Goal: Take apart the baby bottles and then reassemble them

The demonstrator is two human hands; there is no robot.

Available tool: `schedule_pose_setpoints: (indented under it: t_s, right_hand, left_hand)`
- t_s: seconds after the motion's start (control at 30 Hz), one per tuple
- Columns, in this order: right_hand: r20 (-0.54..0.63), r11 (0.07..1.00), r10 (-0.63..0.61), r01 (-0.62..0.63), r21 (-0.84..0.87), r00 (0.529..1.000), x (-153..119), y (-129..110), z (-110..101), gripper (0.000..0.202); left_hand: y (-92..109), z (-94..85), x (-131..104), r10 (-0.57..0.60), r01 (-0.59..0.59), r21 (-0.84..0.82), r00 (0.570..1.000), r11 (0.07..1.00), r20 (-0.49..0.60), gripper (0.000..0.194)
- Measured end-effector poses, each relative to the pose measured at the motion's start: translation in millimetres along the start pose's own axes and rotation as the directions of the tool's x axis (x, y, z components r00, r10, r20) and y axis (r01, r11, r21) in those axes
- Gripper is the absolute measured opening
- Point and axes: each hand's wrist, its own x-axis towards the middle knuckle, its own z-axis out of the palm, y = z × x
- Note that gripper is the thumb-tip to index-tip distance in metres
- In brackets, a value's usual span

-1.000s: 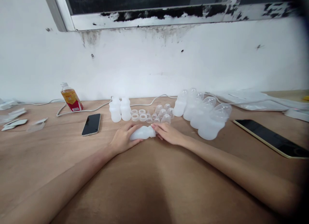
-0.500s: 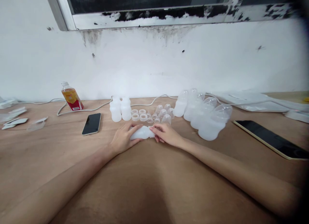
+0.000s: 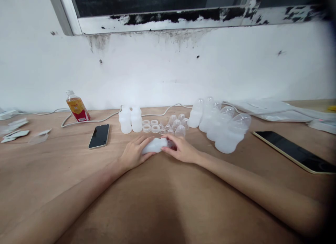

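A frosted white baby bottle [image 3: 153,146] lies on its side just above the table, its base toward the left. My left hand [image 3: 135,151] is wrapped around the base end. At the other end, my right hand [image 3: 181,148] has its thumb and fingers closed around the bottle's collar, and a clear nipple [image 3: 170,144] shows between them. Behind the hands sit several white collar rings [image 3: 150,126], several small clear nipples [image 3: 168,127] and several clear dome caps [image 3: 179,123]. Bottles without tops [image 3: 131,120] stand behind to the left.
Several capped baby bottles [image 3: 228,137] stand on the right. Beyond them lie a large dark phone [image 3: 294,151] and a plastic bag [image 3: 267,110]. On the left are a smaller phone [image 3: 99,136], a drink bottle [image 3: 78,106] and white packets [image 3: 15,132]. A white cable [image 3: 105,118] runs along the back.
My right hand has shifted its grip on the collar end, fingers now spread around it, so the clear nipple shows. My left hand keeps hold of the bottle.
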Motion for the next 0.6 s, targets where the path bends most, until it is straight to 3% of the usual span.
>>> schedule_pose_setpoints:
  t_s: [0.07, 0.17, 0.27, 0.37, 0.43, 0.5, 0.6]
  right_hand:
    - [0.005, 0.966, 0.166, -0.164, 0.2, 0.986, 0.8, -5.7, 3.9, 0.031]
    - [0.175, 0.76, 0.383, -0.417, 0.498, 0.907, 3.2, -14.4, 5.3, 0.038]
    - [0.305, 0.632, 0.398, -0.5, 0.592, 0.865, 5.5, -17.9, 3.0, 0.041]
    - [0.324, 0.683, 0.383, -0.501, 0.531, 0.865, 6.8, -15.7, -0.6, 0.044]
    - [0.255, 0.812, 0.364, -0.439, 0.384, 0.896, 7.4, -13.2, -4.6, 0.048]
    - [0.085, 0.924, 0.335, -0.345, 0.167, 0.938, 8.1, -10.7, -10.5, 0.053]
    - [-0.269, 0.938, 0.239, -0.294, -0.186, 0.933, 9.7, -4.8, -21.1, 0.05]
  left_hand:
    - [-0.1, 0.2, -0.3, 0.046, -0.045, 0.06, 0.999, 0.997, -0.016, 0.042]
    - [0.2, -0.8, -1.7, 0.092, -0.082, 0.166, 0.995, 0.983, -0.05, 0.041]
    - [0.9, -1.8, -3.0, 0.108, -0.089, 0.226, 0.991, 0.97, -0.073, 0.04]
    - [1.5, -1.5, -2.0, 0.108, -0.089, 0.217, 0.991, 0.972, -0.076, 0.04]
    - [2.0, -0.8, -0.5, 0.087, -0.076, 0.16, 0.994, 0.984, -0.063, 0.041]
    - [2.8, -0.4, 1.0, 0.039, -0.035, 0.084, 0.998, 0.996, -0.053, 0.042]
    - [3.4, -0.7, 2.1, -0.083, 0.083, -0.008, 0.994, 0.997, -0.064, 0.041]
